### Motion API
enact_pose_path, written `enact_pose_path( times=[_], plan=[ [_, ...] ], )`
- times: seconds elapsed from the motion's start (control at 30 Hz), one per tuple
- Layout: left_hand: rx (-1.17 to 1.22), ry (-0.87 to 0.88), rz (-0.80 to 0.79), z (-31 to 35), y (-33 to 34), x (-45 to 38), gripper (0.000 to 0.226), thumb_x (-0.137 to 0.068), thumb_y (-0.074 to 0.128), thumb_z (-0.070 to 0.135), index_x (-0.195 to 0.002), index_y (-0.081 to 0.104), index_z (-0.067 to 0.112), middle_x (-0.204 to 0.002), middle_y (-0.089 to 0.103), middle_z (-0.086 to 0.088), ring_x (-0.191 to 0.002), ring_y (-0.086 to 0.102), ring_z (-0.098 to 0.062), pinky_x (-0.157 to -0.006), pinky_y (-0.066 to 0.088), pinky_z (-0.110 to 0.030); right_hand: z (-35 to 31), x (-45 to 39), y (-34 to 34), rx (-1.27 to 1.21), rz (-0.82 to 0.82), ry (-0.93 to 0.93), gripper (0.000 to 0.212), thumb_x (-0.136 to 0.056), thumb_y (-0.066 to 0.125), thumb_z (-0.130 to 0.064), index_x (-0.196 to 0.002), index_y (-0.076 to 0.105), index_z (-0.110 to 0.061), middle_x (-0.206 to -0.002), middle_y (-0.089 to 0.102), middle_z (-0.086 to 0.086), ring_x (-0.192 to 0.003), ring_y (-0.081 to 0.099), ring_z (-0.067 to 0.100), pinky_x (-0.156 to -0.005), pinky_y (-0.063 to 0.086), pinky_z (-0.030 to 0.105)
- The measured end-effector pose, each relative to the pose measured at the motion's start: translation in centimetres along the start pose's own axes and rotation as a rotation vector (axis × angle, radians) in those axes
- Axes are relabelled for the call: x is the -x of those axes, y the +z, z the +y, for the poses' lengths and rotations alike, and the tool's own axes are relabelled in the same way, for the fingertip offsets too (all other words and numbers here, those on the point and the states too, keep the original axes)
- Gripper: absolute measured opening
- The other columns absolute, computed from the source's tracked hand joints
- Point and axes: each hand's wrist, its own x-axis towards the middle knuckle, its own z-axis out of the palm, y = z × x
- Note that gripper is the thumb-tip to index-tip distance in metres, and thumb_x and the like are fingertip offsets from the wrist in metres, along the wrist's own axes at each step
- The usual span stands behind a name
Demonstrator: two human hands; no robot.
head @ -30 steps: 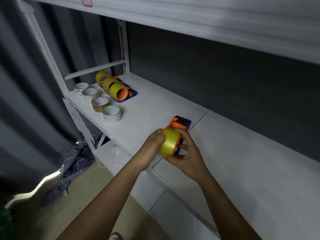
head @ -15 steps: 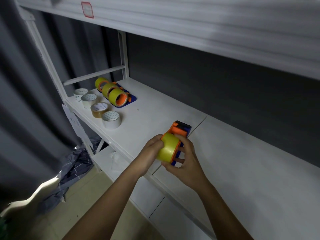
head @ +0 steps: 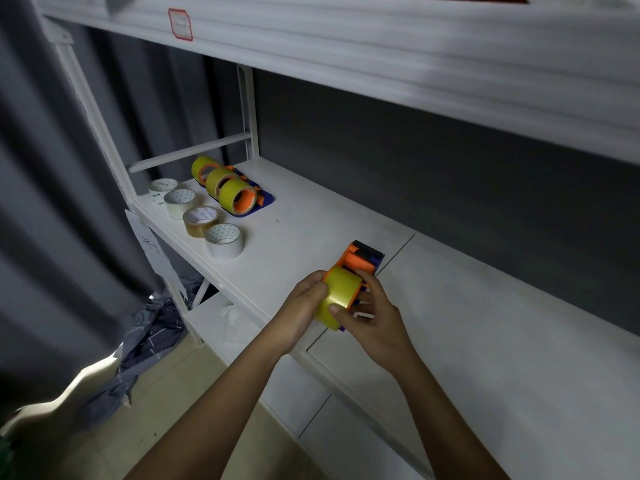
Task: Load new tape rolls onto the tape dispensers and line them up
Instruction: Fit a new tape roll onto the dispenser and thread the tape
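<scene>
A yellow tape roll [head: 341, 292] sits on an orange and blue tape dispenser [head: 362, 259] at the front edge of the white shelf [head: 311, 220]. My left hand [head: 303, 308] grips the roll's left side. My right hand [head: 375, 318] holds the roll and dispenser from the right, thumb on the roll's face. Three dispensers loaded with yellow tape [head: 228, 190] stand in a row at the shelf's far left. Several loose tape rolls [head: 201, 220] lie flat in a line in front of them.
An upper shelf [head: 381, 53] with a red-edged label [head: 180, 24] hangs overhead. A white frame post [head: 247, 112] stands at the back left. A lower shelf [head: 221, 317] and crumpled dark fabric [head: 149, 337] sit below. Grey curtain at left.
The view has tilted slightly up. My right thumb has shifted onto the roll's face; both hands stay on the roll and dispenser at the same place.
</scene>
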Motion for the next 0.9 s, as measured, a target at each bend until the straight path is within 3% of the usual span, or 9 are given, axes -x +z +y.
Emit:
enact_pose_path(
  times=[0.1,0.2,0.3,0.37,0.5,0.67,0.77,0.83,0.9],
  plan=[
    [0.016,-0.013,0.031,-0.1,-0.1,-0.1,0.035,-0.095,0.03,0.004,-0.093,0.06,0.021,-0.084,0.062,0.002,-0.07,0.061,-0.001,-0.062,0.049,-0.014,-0.2,0.4,0.4,-0.066,-0.027,-0.063,0.088,-0.071,0.081,-0.022,-0.132,0.025,-0.054,-0.13,0.036,-0.032,-0.114,0.047,-0.011,-0.074,0.05,0.009],
    [0.025,-0.017,0.044,-0.2,0.1,-0.1,0.035,-0.096,0.03,0.005,-0.093,0.06,0.022,-0.086,0.062,0.002,-0.072,0.061,0.0,-0.063,0.05,-0.014,0.1,0.6,0.7,-0.031,-0.001,-0.108,0.082,-0.069,0.082,-0.012,-0.131,0.036,-0.04,-0.136,0.04,-0.015,-0.122,0.047,0.005,-0.086,0.053,0.02],
    [0.041,-0.017,0.035,-0.2,0.2,0.0,0.034,-0.095,0.03,0.004,-0.095,0.06,0.02,-0.089,0.062,-0.002,-0.081,0.06,-0.011,-0.069,0.05,-0.021,0.3,0.6,0.6,-0.01,0.02,-0.092,0.078,-0.071,0.081,-0.014,-0.135,0.039,-0.029,-0.135,0.045,-0.005,-0.118,0.052,0.012,-0.087,0.055,0.029],
    [0.041,-0.014,0.032,-0.2,0.3,0.1,0.029,-0.093,0.033,0.007,-0.095,0.06,0.019,-0.089,0.062,-0.002,-0.082,0.059,-0.013,-0.07,0.05,-0.023,0.4,0.5,0.4,-0.022,0.03,-0.074,0.076,-0.073,0.08,-0.017,-0.135,0.04,-0.033,-0.132,0.048,-0.009,-0.113,0.055,0.009,-0.081,0.056,0.022],
    [0.001,-0.006,0.027,-0.3,0.6,0.3,0.032,-0.096,0.03,0.004,-0.094,0.059,0.02,-0.086,0.063,0.0,-0.073,0.062,-0.003,-0.065,0.051,-0.017,0.3,0.6,0.5,-0.019,0.088,-0.032,0.064,-0.077,0.076,-0.028,-0.122,0.038,-0.054,-0.116,0.052,-0.021,-0.101,0.058,0.005,-0.065,0.052,0.009],
    [-0.02,0.012,0.043,-0.3,0.1,0.5,0.034,-0.096,0.029,0.005,-0.092,0.06,0.021,-0.084,0.061,0.002,-0.07,0.06,0.0,-0.064,0.05,-0.015,-0.1,0.9,0.8,-0.09,0.046,-0.046,0.078,-0.076,0.076,-0.025,-0.125,0.028,-0.062,-0.125,0.042,-0.029,-0.106,0.053,-0.006,-0.07,0.05,0.006],
    [-0.01,-0.007,0.059,-0.2,0.0,0.5,0.036,-0.096,0.029,0.006,-0.092,0.059,0.025,-0.083,0.061,0.005,-0.067,0.06,0.004,-0.06,0.049,-0.012,0.0,1.1,1.3,-0.079,0.018,-0.083,0.081,-0.071,0.08,-0.01,-0.131,0.035,-0.042,-0.137,0.038,-0.013,-0.122,0.048,0.008,-0.082,0.054,0.019],
    [-0.015,-0.004,0.063,-0.1,0.0,0.6,0.036,-0.096,0.028,0.006,-0.092,0.059,0.026,-0.083,0.061,0.005,-0.067,0.06,0.005,-0.059,0.049,-0.012,-0.2,1.2,1.6,-0.073,0.033,-0.086,0.081,-0.07,0.08,-0.006,-0.133,0.037,-0.032,-0.139,0.038,-0.005,-0.123,0.048,0.016,-0.089,0.055,0.031],
    [-0.017,0.009,0.07,-0.1,-0.1,0.7,0.034,-0.094,0.031,0.009,-0.09,0.06,0.025,-0.081,0.061,0.006,-0.066,0.059,0.004,-0.059,0.049,-0.012,-0.4,1.3,1.6,-0.066,0.04,-0.082,0.08,-0.07,0.08,-0.006,-0.134,0.038,-0.028,-0.139,0.04,-0.003,-0.121,0.05,0.017,-0.089,0.055,0.034]
  ],
)
